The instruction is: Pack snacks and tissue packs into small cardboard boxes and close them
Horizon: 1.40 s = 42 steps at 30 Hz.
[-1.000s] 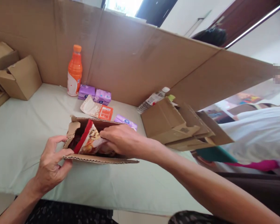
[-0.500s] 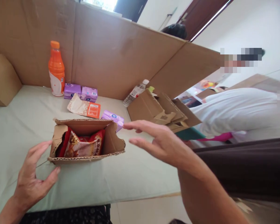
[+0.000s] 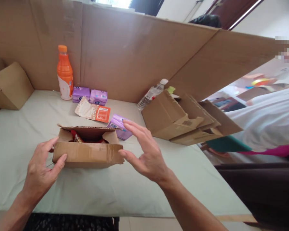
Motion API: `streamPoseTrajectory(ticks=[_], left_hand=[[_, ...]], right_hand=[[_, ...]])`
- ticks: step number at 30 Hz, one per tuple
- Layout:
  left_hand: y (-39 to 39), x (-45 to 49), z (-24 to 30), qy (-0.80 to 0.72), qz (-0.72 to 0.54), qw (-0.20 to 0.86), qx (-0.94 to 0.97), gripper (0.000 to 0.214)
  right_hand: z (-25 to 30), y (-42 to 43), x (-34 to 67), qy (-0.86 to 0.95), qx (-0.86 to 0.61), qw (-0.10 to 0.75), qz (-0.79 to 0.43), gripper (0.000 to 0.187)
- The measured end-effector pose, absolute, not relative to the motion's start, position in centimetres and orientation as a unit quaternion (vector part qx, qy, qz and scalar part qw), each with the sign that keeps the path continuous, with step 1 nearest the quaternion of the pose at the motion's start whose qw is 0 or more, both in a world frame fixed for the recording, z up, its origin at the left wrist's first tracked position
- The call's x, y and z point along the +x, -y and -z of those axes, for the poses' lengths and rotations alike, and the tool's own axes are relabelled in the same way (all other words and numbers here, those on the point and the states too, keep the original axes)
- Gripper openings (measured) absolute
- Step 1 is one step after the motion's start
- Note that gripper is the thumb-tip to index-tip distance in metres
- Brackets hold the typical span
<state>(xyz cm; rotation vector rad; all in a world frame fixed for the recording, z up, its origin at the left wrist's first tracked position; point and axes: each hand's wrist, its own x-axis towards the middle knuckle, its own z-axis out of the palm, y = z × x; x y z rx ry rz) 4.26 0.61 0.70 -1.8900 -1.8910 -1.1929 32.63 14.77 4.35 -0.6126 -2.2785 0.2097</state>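
A small cardboard box (image 3: 86, 154) sits on the pale cloth before me, its top open and its front panel facing me. Inside, red snack packets (image 3: 78, 137) show only in part behind that panel. My left hand (image 3: 44, 157) grips the box's left end, thumb on the front panel and fingers at the side. At the right end, my right hand (image 3: 146, 154) is open with fingers spread; its thumb is at the front corner. Its index finger extends over a purple tissue pack (image 3: 117, 122) lying behind the box.
An orange drink bottle (image 3: 65, 77), two purple tissue packs (image 3: 98, 97) and an orange-and-cream pouch (image 3: 102, 113) are farther back. To the right, a clear bottle (image 3: 151, 94) leans by cardboard boxes (image 3: 163, 118). Another box (image 3: 15, 83) stands left. A cardboard wall (image 3: 125, 48) closes the back; a person's white sleeve (image 3: 272, 109) shows beyond.
The box's front panel now faces me and hides more of the packets. My left hand has come onto the box's end; my right hand has moved closer to it. The camera view has shifted.
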Motion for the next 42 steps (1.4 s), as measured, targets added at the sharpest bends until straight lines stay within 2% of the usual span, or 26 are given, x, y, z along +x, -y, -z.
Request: streamPoseTrajectory(ticks=[2, 5, 8, 11, 13, 15, 17, 19, 24, 27, 29, 37, 42], left_hand=[[-0.7, 4.4, -0.9, 0.647, 0.399, 0.105, -0.641, 0.045], [-1.1, 3.9, -0.8, 0.638, 0.375, 0.087, -0.667, 0.038], [-2.2, 2.3, -0.3, 0.606, 0.362, 0.025, -0.708, 0.036], [-3.3, 0.6, 0.1, 0.568, 0.343, -0.103, -0.741, 0.038], [-3.4, 0.1, 0.2, 0.548, 0.323, -0.174, -0.752, 0.051], [-2.9, 0.1, 0.2, 0.540, 0.310, -0.190, -0.760, 0.068], [-1.6, 0.4, 0.3, 0.551, 0.317, -0.160, -0.755, 0.077], [0.2, 0.3, 0.5, 0.581, 0.337, -0.107, -0.733, 0.076], [5.7, -4.7, 1.2, 0.711, 0.345, 0.074, -0.608, 0.056], [7.8, -10.3, 1.1, 0.781, 0.332, 0.191, -0.493, 0.043], [8.2, -13.7, 0.9, 0.813, 0.326, 0.235, -0.421, 0.043], [5.5, -20.2, 0.5, 0.849, 0.330, 0.234, -0.339, 0.066], [5.5, -19.8, 0.5, 0.841, 0.341, 0.184, -0.378, 0.077]], right_hand=[[-3.9, -15.2, 32.0, 0.923, -0.199, 0.321, -0.078, 0.060], [-2.1, -15.1, 31.5, 0.954, -0.171, 0.239, -0.068, 0.053], [0.1, -14.4, 32.0, 0.948, -0.190, 0.251, -0.053, 0.052], [1.8, -13.5, 33.1, 0.930, -0.216, 0.291, -0.064, 0.052], [2.6, -13.1, 33.9, 0.912, -0.254, 0.306, -0.100, 0.051], [3.3, -13.3, 34.2, 0.901, -0.277, 0.300, -0.146, 0.050], [3.7, -14.0, 33.5, 0.899, -0.274, 0.293, -0.178, 0.049], [4.0, -14.9, 31.3, 0.894, -0.267, 0.300, -0.201, 0.048], [5.2, -15.3, 21.7, 0.857, -0.232, 0.340, -0.310, 0.055], [6.6, -14.3, 17.4, 0.866, -0.194, 0.302, -0.348, 0.050], [8.0, -13.3, 16.1, 0.876, -0.172, 0.275, -0.356, 0.046], [12.9, -11.0, 16.5, 0.886, -0.167, 0.264, -0.343, 0.035], [11.7, -10.5, 16.0, 0.902, -0.167, 0.232, -0.322, 0.035]])
